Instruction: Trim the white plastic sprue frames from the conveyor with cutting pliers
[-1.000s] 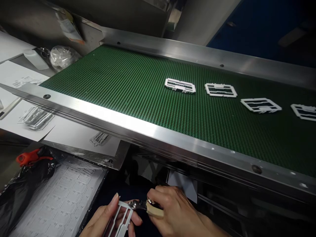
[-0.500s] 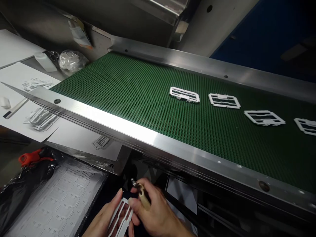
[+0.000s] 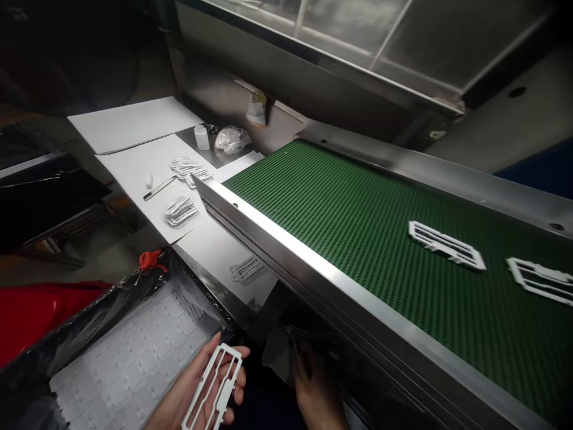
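Since the earlier frames your hands have separated: your right hand (image 3: pixel 316 391) has left the white plastic lattice frame (image 3: pixel 213 389) and dropped into the shadow under the conveyor's steel side rail (image 3: pixel 313 272), and your view has swung left and up, so only two of the white frames on the green studded belt (image 3: pixel 358 209) remain in sight. Your left hand (image 3: pixel 197 394) now carries the frame alone. It lies across your palm and fingers, with your thumb up beside its left edge and your fingertips curled loosely at its right edge, a light, half-open hold. Your right hand is well apart from it, to the right; it is dark and blurred, so you cannot tell whether it is open or holding anything.

Its long axis runs from lower left to upper right, tilted slightly right of straight ahead; the top end points towards the rail, the bottom end towards your wrist. Just left of it lies the white embossed sheet in the black-lined tray (image 3: pixel 129 364). More frames lie stacked on the white paper covering the bench (image 3: pixel 134 161).
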Tool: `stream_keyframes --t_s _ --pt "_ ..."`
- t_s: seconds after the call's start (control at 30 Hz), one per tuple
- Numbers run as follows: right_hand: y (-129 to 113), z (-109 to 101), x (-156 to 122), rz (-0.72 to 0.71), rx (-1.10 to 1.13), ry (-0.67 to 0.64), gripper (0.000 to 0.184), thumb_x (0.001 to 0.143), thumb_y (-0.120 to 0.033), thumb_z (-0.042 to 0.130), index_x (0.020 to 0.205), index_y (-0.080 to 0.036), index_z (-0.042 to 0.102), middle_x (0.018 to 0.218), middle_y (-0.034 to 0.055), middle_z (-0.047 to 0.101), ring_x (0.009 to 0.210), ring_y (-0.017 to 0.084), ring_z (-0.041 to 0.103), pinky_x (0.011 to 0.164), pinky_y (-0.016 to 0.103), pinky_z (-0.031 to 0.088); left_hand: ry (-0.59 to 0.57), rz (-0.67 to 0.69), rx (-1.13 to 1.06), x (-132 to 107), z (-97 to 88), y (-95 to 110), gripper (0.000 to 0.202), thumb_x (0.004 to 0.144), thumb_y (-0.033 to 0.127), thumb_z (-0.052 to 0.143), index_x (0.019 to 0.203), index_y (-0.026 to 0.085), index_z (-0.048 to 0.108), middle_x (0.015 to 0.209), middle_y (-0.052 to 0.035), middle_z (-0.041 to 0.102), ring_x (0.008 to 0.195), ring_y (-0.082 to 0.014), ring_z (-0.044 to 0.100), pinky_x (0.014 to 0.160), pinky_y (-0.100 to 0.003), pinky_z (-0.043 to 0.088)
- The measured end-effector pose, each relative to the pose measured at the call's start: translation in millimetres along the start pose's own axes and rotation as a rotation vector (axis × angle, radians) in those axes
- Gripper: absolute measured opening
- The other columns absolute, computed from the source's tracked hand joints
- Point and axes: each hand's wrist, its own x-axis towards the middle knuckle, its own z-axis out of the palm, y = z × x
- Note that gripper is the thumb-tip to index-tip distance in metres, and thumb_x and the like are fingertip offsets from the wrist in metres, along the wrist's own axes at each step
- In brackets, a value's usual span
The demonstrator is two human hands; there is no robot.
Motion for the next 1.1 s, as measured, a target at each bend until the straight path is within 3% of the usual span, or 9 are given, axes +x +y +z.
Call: stream_keyframes --t_s 0.1,0.27,0.37,0.53,0.7,0.83,0.93,1.0,1.1 --pt "-10 1 5 0.053 0.031 0.008 0.032 0.094 -0.025 0.033 0.114 -0.019 0.057 0.113 0.0137 0.066 0.101 0.027 0.066 0.083 0.037 0.052 -0.046 0.015 -0.068 -2 -2.2 5 0.04 0.094 0.039 0.047 0.107 0.006 0.065 0.071 -0.0085 0.07 0.06 -0.0178 0.066 0.048 -0.026 0.054" --pt "-26 12 13 0.172 0.268 0.059 0.04 0.091 -0.045 0.043 0.115 -0.017 0.056 0.117 0.0134 0.064 0.113 0.029 0.059 0.096 0.042 0.045 -0.116 -0.007 -0.137 -1 -11.2 9 0.045 0.096 0.041 0.042 0.106 0.005 0.066 0.075 -0.0108 0.071 0.063 -0.0187 0.067 0.055 -0.03 0.056" --pt "-24 24 25 0.231 0.331 0.078 0.043 0.089 -0.05 0.046 0.115 -0.017 0.055 0.117 0.0131 0.064 0.114 0.029 0.058 0.095 0.04 0.046 -0.134 0.003 -0.163 0 -13.9 13 0.044 0.096 0.041 0.042 0.107 0.005 0.065 0.075 -0.0104 0.071 0.064 -0.0184 0.067 0.056 -0.029 0.056" --pt "-16 38 73 0.306 0.424 0.122 0.029 0.096 -0.039 0.043 0.105 -0.016 0.059 0.107 0.009 0.068 0.099 0.022 0.065 0.084 0.037 0.053 -0.137 0.007 -0.182 3 -16.3 24 0.043 0.096 0.04 0.044 0.107 0.004 0.065 0.075 -0.0104 0.07 0.065 -0.019 0.067 0.057 -0.03 0.056" --pt "-22 36 131 0.381 0.468 0.246 0.031 0.092 -0.043 0.056 0.102 -0.014 0.061 0.1 0.0055 0.066 0.087 0.019 0.065 0.078 0.038 0.054 -0.085 0.023 -0.178 7 -20.1 36 0.043 0.095 0.038 0.046 0.11 0.003 0.064 0.075 -0.0103 0.068 0.064 -0.0184 0.065 0.057 -0.029 0.055" --pt "-30 28 154 0.402 0.484 0.312 0.037 0.089 -0.05 0.056 0.094 -0.014 0.065 0.092 0.0069 0.069 0.079 0.019 0.065 0.074 0.036 0.053 -0.004 0.071 -0.142 5 -20.0 45 0.041 0.093 0.036 0.051 0.113 0.002 0.062 0.077 -0.0101 0.064 0.066 -0.0183 0.062 0.057 -0.029 0.053" --pt "-37 18 140 0.355 0.512 0.324 0.054 0.082 -0.064 0.053 0.091 -0.014 0.069 0.092 0.0124 0.071 0.087 0.026 0.067 0.074 0.035 0.052 0.09 0.149 -0.1 5 -18.5 49 0.04 0.087 0.036 0.061 0.114 0.006 0.063 0.08 -0.008 0.062 0.071 -0.0183 0.06 0.065 -0.03 0.054" --pt "-46 14 113 0.308 0.532 0.293 0.061 0.077 -0.07 0.053 0.096 -0.015 0.07 0.097 0.0128 0.072 0.097 0.031 0.065 0.078 0.035 0.052 0.154 0.235 -0.078 8 -16.7 49 0.036 0.086 0.035 0.064 0.111 0.01 0.064 0.082 -0.0045 0.06 0.074 -0.0168 0.058 0.071 -0.03 0.053" --pt "-67 18 61 0.196 0.551 0.199 0.059 0.078 -0.066 0.056 0.113 -0.02 0.067 0.11 0.0089 0.07 0.107 0.03 0.062 0.088 0.034 0.05 0.22 0.373 -0.057 14 -11.7 45 0.023 0.086 0.034 0.064 0.101 0.018 0.065 0.083 -0.0002 0.057 0.078 -0.0147 0.055 0.073 -0.025 0.051"
